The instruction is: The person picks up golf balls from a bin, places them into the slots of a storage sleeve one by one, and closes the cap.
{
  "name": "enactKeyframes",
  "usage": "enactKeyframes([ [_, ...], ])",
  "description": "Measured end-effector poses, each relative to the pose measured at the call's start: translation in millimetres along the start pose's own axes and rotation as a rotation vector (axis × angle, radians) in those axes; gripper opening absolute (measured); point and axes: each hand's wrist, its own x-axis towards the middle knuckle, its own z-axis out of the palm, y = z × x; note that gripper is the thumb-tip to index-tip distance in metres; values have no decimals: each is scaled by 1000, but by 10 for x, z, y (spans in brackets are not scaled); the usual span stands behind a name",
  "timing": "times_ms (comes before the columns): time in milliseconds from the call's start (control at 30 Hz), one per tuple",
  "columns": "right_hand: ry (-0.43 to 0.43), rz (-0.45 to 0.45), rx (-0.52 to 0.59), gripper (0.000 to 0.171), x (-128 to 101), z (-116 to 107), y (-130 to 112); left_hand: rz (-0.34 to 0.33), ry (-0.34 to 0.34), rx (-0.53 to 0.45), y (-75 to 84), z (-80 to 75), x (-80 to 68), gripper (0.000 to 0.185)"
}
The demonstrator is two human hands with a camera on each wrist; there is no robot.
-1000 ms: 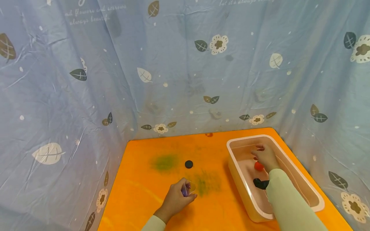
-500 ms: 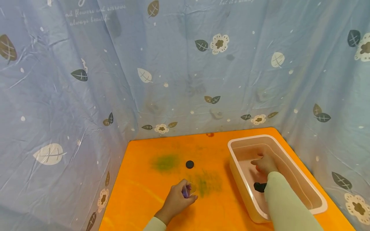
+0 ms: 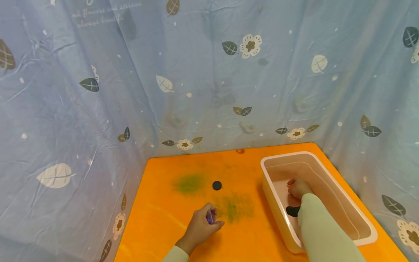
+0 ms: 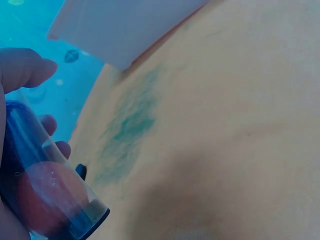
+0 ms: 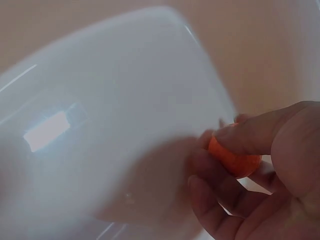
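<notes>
Left hand: my left hand is down on the table, fingers curled round a small clear tube. Something orange sits inside it near the dark-rimmed open end.
Black cap: a little round black cap lies on the table just past that hand, not touching it.
Green smudges: two green smears on the tabletop, one right by the tube, the other left of the cap.
Right hand: my right hand is inside the bin, thumb and fingers pinching a small orange ball. It's smooth, round and mostly hidden by my fingers.
Bin: a pale pink plastic bin, long with rounded corners, on the right side of the table. There's a black thing on its floor next to my sleeve, can't tell what it is.
Table: bright orange table.
Room: blue curtain with leaves and flowers hangs all round it.
</notes>
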Motion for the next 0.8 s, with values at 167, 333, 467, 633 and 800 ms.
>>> enactKeyframes([
  [167,-6,-7,30,22,-8,27,-1,-19,1,18,9,-14,5,29],
  [333,-23,5,61,24,-29,13,-30,-20,-3,17,24,-25,9,31],
  [467,-45,28,111,25,-19,-3,-24,-18,-3,10,33,-28,4,32],
  [633,-41,69,173,30,93,-16,50,-12,6,23,33,-35,-8,31],
  [800,-18,56,219,34,178,-48,10,-7,6,26,13,-50,-25,31],
])
